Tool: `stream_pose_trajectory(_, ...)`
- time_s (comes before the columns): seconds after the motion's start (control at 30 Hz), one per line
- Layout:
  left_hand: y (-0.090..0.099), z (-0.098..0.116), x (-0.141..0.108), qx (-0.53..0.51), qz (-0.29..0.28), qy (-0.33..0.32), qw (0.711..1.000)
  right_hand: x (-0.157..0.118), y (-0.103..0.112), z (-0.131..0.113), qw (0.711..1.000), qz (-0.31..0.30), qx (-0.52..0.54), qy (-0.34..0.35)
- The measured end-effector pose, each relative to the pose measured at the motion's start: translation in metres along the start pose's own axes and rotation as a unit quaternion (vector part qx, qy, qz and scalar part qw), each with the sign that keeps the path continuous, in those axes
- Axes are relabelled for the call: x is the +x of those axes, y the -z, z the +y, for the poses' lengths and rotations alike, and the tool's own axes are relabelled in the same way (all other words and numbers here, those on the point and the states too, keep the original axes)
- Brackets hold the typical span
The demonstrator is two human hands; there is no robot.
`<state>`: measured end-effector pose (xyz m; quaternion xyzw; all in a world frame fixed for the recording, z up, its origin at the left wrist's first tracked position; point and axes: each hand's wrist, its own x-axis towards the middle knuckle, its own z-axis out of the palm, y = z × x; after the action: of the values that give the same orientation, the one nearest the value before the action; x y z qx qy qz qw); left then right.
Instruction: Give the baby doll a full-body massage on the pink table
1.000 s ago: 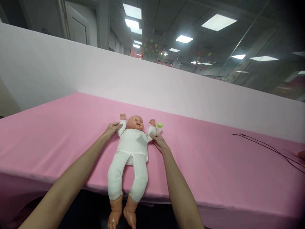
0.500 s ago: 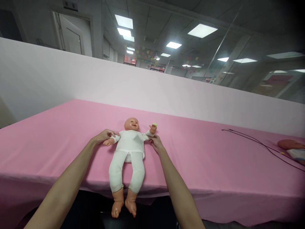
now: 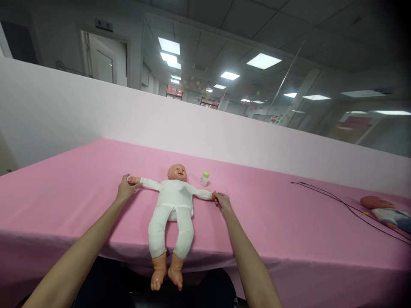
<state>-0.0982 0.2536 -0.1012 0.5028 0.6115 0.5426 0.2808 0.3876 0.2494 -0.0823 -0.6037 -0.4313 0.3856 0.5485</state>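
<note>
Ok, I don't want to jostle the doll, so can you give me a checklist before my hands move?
1. Doll on its back, face up: ok.
2. Left hand at one of its hands: ok.
3. Right hand at the other: ok.
4. Bottle upright, apart from your hands: ok.
5. Feet fully on the table: not ok, past the edge.
6. Grip firm: cannot tell.

From where I stood, the smiling, bald baby doll [image 3: 175, 194] in white clothes lay face up on the pink-covered bench [image 3: 272, 218], arms spread, bare feet past the edge, one hand in the person's left hand [image 3: 126, 188], the other in the right hand [image 3: 222, 201].
</note>
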Motion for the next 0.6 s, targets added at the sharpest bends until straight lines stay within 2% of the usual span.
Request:
stream_pose_trajectory(0.07,0.001,-0.002,-0.003,0.111,0.017,-0.019,0.993,0.001,0.001,0.001,0.999,0.018,-0.043,0.005)
stream_pose_trajectory(0.13,0.001,-0.002,-0.005,0.249,0.024,-0.026,0.968,0.002,0.001,0.002,0.995,0.05,-0.086,0.013)
stream_pose_trajectory(0.2,0.001,0.0,-0.008,0.342,0.032,-0.013,0.939,0.002,0.001,0.002,0.989,0.088,-0.121,0.02)
stream_pose_trajectory(0.27,0.0,0.003,-0.011,0.371,0.04,0.001,0.928,-0.002,0.0,0.003,0.979,0.123,-0.156,0.042)
stream_pose_trajectory(0.33,-0.005,0.008,-0.015,0.37,0.058,-0.019,0.927,-0.009,-0.005,0.003,0.963,0.137,-0.211,0.097)
stream_pose_trajectory(0.4,-0.014,0.015,-0.021,0.359,0.047,-0.101,0.927,-0.017,-0.015,0.003,0.94,0.1,-0.272,0.18)
stream_pose_trajectory(0.5,-0.037,0.03,-0.029,0.326,-0.049,-0.256,0.909,-0.029,-0.04,0.0,0.889,-0.034,-0.341,0.304)
stream_pose_trajectory(0.53,-0.046,0.035,-0.03,0.314,-0.081,-0.285,0.902,-0.032,-0.049,-0.001,0.866,-0.074,-0.364,0.336)
stream_pose_trajectory(0.6,-0.063,0.043,-0.031,0.297,-0.129,-0.296,0.899,-0.036,-0.066,-0.005,0.824,-0.128,-0.407,0.373)
